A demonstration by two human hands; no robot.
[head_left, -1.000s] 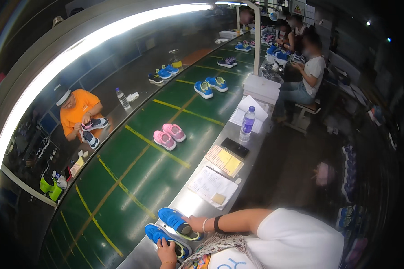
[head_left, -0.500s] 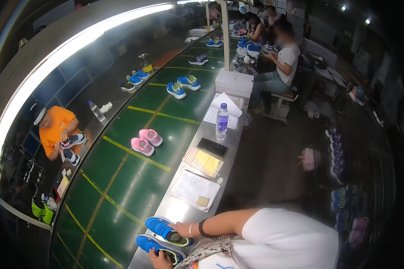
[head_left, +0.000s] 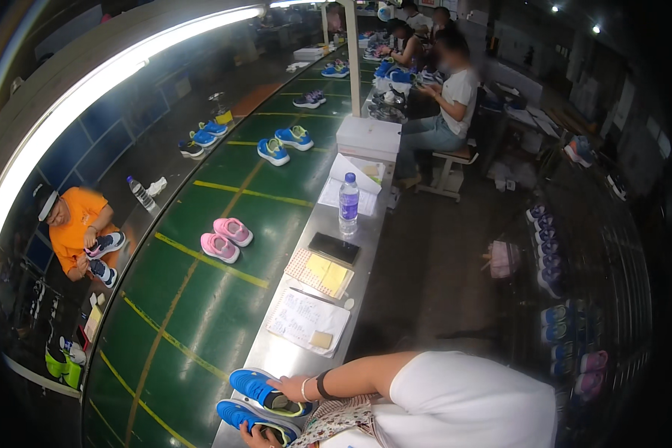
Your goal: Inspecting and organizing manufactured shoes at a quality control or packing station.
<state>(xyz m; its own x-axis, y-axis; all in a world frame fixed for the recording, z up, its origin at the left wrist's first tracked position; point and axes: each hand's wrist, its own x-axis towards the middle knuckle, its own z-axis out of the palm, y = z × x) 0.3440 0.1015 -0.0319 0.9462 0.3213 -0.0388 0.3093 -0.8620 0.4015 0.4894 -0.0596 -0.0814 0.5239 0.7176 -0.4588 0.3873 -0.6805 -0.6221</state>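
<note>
A pair of blue sneakers with yellow-green linings lies side by side on the metal ledge at the lower edge of the view, toes pointing left. My right hand [head_left: 290, 388] grips the farther blue sneaker [head_left: 251, 384] at its tongue and collar. On the nearer blue sneaker [head_left: 239, 413], the fingers of my left hand [head_left: 259, 436] curl over the side of the opening; the rest of that hand is partly cut off by the frame. Beyond the shoes, on the same ledge, lies an open notebook [head_left: 299, 315] with a pen and a small tan block on it.
The green conveyor belt [head_left: 179, 295] runs along my left, carrying pink shoes [head_left: 227, 240] and blue shoes [head_left: 273, 151]. A phone [head_left: 334, 249], water bottle [head_left: 349, 206] and white box [head_left: 368, 137] stand along the metal ledge [head_left: 246, 351]. A person in orange [head_left: 82, 224] handles shoes across the belt.
The whole view has shifted a little to the left as my head turned. Both hands stay on the blue sneakers, with little visible change in their grip.
</note>
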